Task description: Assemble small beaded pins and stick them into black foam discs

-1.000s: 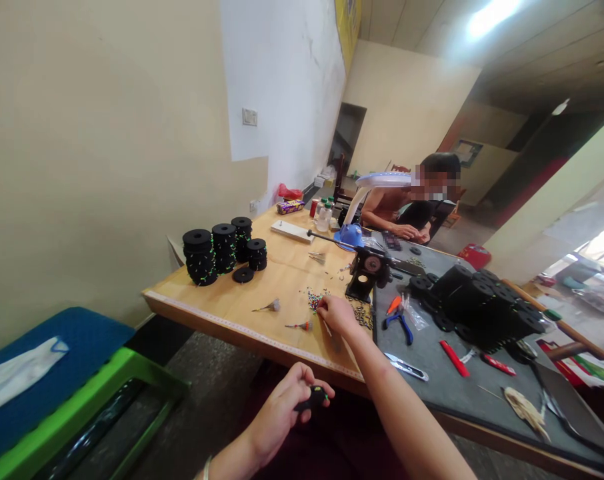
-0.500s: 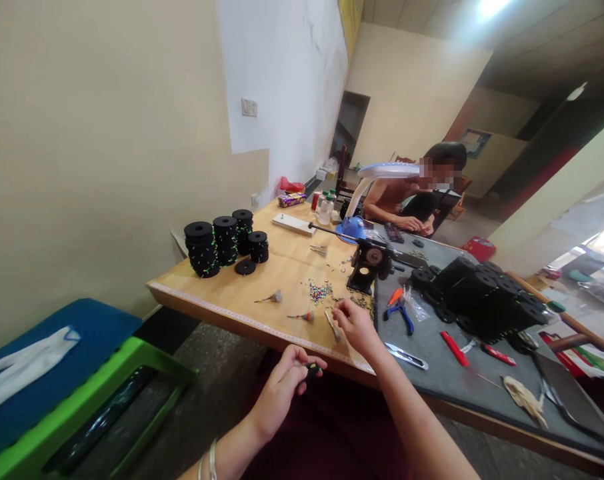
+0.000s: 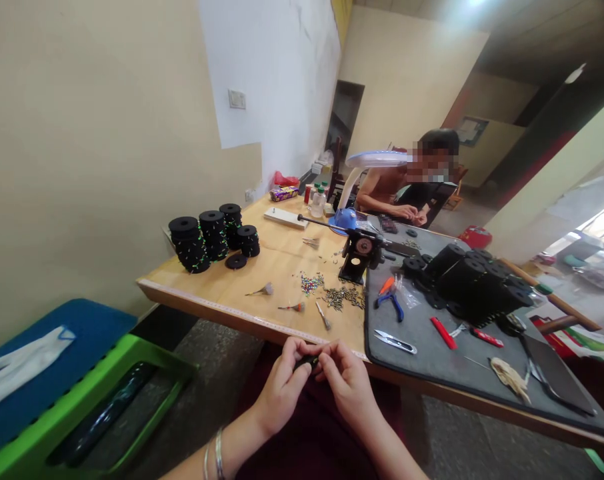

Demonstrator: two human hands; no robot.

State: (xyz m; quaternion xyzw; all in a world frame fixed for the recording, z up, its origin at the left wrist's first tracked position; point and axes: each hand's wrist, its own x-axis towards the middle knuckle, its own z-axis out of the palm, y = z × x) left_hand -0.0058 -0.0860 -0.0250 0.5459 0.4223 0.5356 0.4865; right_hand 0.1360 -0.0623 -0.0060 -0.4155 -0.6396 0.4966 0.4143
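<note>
My left hand (image 3: 282, 390) is closed around a small black foam spool (image 3: 307, 362), mostly hidden by the fingers, with a speck of yellow-green on it. Against its right side, the fingertips of my right hand (image 3: 349, 380) are pinched together; whatever they grip is too small or hidden to name. Both hands meet just off the table's front edge. On the wood beyond lie a small pile of metal fittings (image 3: 341, 298), a scatter of coloured beads (image 3: 312, 284) and thin brush-like pieces, one with an orange band (image 3: 295, 307).
Stacked black spools (image 3: 187, 247) stand at the table's left. A black clamp device (image 3: 357, 253) and blue lamp (image 3: 343, 220) are farther back. The grey mat (image 3: 452, 373) carries blue pliers (image 3: 395, 307), thread snips (image 3: 396, 341) and more spools. A co-worker sits across.
My right hand has come back from the table to my left hand, and their fingertips now meet at the spool. The view has shifted slightly.
</note>
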